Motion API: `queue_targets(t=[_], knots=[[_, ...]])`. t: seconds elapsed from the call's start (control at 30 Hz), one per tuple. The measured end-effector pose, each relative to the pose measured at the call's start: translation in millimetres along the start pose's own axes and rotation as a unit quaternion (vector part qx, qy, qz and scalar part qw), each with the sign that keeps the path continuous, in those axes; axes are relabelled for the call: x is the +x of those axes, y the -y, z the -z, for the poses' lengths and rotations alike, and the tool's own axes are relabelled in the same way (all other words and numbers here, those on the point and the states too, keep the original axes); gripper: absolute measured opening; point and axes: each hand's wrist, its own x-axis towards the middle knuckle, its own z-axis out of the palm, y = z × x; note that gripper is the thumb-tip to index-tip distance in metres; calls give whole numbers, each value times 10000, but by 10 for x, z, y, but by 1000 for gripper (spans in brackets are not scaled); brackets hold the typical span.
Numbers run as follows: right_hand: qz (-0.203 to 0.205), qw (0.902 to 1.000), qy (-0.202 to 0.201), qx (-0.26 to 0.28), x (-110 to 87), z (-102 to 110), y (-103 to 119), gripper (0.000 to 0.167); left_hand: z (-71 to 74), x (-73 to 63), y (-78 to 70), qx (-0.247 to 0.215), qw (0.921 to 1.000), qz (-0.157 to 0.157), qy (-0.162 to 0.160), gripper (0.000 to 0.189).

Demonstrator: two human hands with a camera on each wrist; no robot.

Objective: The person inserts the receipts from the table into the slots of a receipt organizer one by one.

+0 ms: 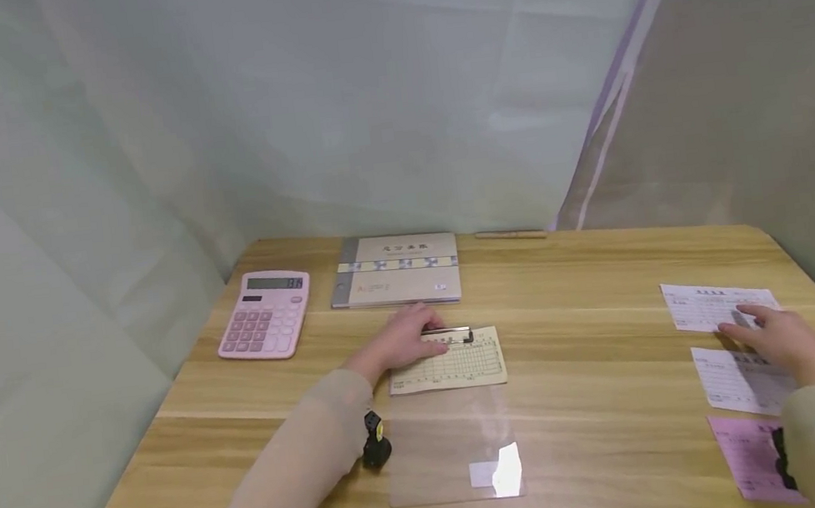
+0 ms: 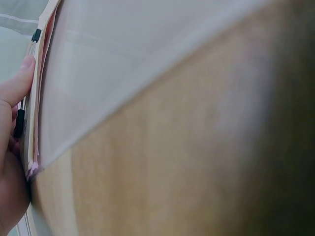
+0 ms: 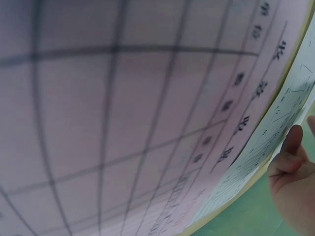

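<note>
My left hand (image 1: 404,338) is at the metal clip (image 1: 449,336) of a clear clipboard (image 1: 444,442) lying on the table, fingers over the clip and thumb on the paper below it. The clip holds a pad of cream printed forms (image 1: 451,369). In the left wrist view the left thumb (image 2: 22,76) lies along the pad's face, beside the clip's black ends. My right hand (image 1: 787,341) is over the far white slip (image 1: 715,304), thumb and forefinger spread apart. Nearer lie a second white slip (image 1: 732,385) and a pink slip (image 1: 747,454), partly under the wrist.
At the back left lies a pink calculator (image 1: 264,316) with its display lit. An account book (image 1: 398,272) with a patterned band is behind the clipboard. A thin wooden stick or pen (image 1: 511,235) lies by the back edge. Pale cloth (image 1: 390,97) hangs around the table.
</note>
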Motion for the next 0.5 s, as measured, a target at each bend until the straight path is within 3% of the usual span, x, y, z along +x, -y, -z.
queue_targets(t=[0.5], knots=[[281, 9994, -74, 200, 25, -78, 205, 87, -8, 12, 21, -59, 10000, 35, -14, 35]])
